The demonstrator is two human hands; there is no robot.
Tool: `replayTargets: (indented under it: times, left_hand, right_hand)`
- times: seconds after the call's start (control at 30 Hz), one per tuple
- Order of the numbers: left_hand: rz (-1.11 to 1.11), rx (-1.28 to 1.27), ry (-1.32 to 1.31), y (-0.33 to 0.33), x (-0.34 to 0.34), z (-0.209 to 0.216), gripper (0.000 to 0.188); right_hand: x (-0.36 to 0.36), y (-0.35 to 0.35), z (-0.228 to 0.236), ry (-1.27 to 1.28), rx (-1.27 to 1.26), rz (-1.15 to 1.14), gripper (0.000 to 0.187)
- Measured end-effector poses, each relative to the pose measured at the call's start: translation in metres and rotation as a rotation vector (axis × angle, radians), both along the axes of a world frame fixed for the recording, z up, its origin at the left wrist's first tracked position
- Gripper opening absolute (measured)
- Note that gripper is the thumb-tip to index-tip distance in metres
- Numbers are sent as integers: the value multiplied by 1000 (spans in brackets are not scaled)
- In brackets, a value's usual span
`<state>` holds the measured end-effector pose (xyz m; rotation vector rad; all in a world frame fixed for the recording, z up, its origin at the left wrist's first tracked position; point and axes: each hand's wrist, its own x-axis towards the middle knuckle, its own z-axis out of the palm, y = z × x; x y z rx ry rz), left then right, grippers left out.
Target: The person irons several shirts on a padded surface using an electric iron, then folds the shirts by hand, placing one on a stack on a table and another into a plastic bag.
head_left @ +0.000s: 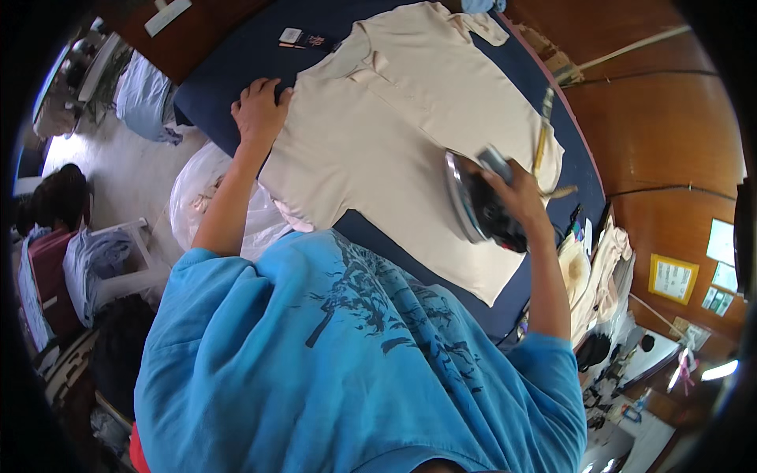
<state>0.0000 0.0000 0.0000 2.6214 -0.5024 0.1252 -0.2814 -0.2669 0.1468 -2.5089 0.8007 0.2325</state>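
Observation:
A cream short-sleeved shirt (394, 150) lies spread out on a dark blue padded table (229, 47), its collar toward the far left. My right hand (520, 197) is wrapped round the handle of a clothes iron (477, 197), which is over the lower right part of the shirt; whether its soleplate touches the cloth I cannot tell. At the shirt's left shoulder, my left hand (262, 112) lies flat with fingers spread, at the edge of the fabric. Beyond the collar is a dark tag (306, 39) with a white label.
A yellowish tape measure (541, 146) lies along the table's right side. A clear plastic bag (193, 197) stands at the left below the table edge. Cream garments (603, 272) hang at the right, near a wooden wall (654, 118). Folded blue clothes (144, 98) are at the far left.

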Motion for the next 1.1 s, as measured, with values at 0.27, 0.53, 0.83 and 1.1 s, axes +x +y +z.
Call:
replayTargets:
  times: [0.27, 0.53, 0.83, 1.1]
  left_hand:
    - [-105, 79, -66, -24, 22, -9, 25]
    - [37, -50, -37, 21, -12, -3, 22]
    - [107, -170, 66, 54, -75, -16, 16]
    - [46, -214, -83, 53, -70, -26, 21]
  right_hand:
    - [172, 80, -21, -161, -132, 227, 57]
    - [197, 115, -14, -100, -101, 352, 66]
    - [242, 127, -26, -98, -190, 404, 55]
    - [230, 131, -40, -335, -123, 584, 56]
